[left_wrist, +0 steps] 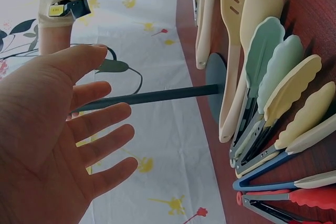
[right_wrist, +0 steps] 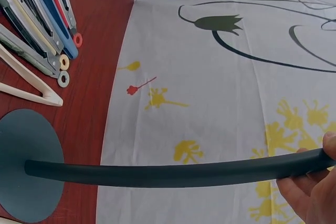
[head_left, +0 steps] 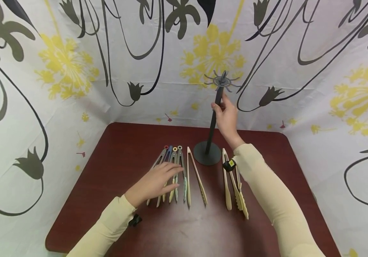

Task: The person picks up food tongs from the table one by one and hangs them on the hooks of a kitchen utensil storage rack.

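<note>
A dark utensil stand [head_left: 213,125] with a round base and a ring of hooks at its top stands on the table. My right hand [head_left: 227,117] holds its pole just below the hooks, thumb and fingers around it, also seen in the right wrist view. Several tongs lie side by side left of the base, among them blue tongs [left_wrist: 262,174], red tongs [left_wrist: 310,199] and green tongs [left_wrist: 261,51]. My left hand [head_left: 158,179] is above them, fingers spread and holding nothing, hiding part of the row. Beige tongs [head_left: 188,178] lie spread nearest the base.
More beige tongs [head_left: 227,189] lie right of the base, partly behind my right sleeve. The dark red table [head_left: 132,139] meets a patterned white cloth [head_left: 145,107] at its back edge, with cloth on both sides too.
</note>
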A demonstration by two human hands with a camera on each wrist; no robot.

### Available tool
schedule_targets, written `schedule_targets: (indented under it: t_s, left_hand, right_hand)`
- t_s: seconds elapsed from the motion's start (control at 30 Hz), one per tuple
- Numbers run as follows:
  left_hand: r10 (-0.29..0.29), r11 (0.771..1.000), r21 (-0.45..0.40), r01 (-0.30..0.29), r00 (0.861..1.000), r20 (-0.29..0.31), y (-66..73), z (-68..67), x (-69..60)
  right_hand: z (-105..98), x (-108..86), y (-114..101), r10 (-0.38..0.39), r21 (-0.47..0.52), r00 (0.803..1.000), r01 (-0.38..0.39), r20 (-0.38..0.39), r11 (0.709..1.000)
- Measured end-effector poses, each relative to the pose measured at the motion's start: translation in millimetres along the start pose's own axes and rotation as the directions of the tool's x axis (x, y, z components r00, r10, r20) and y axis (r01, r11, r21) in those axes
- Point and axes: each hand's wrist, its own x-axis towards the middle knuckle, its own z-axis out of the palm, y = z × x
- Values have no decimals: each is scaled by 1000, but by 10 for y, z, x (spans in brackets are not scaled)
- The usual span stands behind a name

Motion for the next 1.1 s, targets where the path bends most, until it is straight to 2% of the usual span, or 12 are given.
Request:
schedule_targets:
  t_s: [0.2,0.33,0.47,0.57,0.6,0.67,0.77,0.83,1.0,1.1]
  left_hand:
    - [-5,1000,-8,6,1000,14,3,-6,32]
    - [-27,998,-54,28,1000,9,9,3,66]
    - [-91,985,-151,87,996,-16,22,27,143]
    - [-154,956,-261,135,987,-54,45,39,231]
    - [-171,939,-313,142,983,-69,56,41,262]
    - [-204,881,-451,144,975,-88,82,43,314]
    - [-238,755,-644,124,967,-94,132,39,416]
    - [-248,667,-738,101,964,-92,159,35,517]
    - [-283,524,-850,64,953,-103,174,78,907]
    - [-303,464,-884,61,948,-94,149,136,1176]
  right_hand:
    - [-57,-71,-23,-12,-1,1000,12,-7,1000]
    - [-88,-125,-39,-8,-7,1000,8,-2,1000]
    - [-116,-184,-70,-10,-21,1000,10,-7,1000]
    - [-133,-232,-88,-14,-25,1000,14,-11,1000]
    - [-138,-248,-94,-14,-24,1000,14,-13,1000]
    - [-135,-280,-100,-14,-21,1000,14,-14,1000]
    - [-138,-323,-118,-4,-16,1000,4,-14,1000]
    - [-147,-341,-133,4,-17,1000,-4,-12,1000]
    - [-177,-363,-154,12,-25,1000,-12,-8,1000]
    - [-180,-381,-149,12,-26,1000,-12,-3,1000]
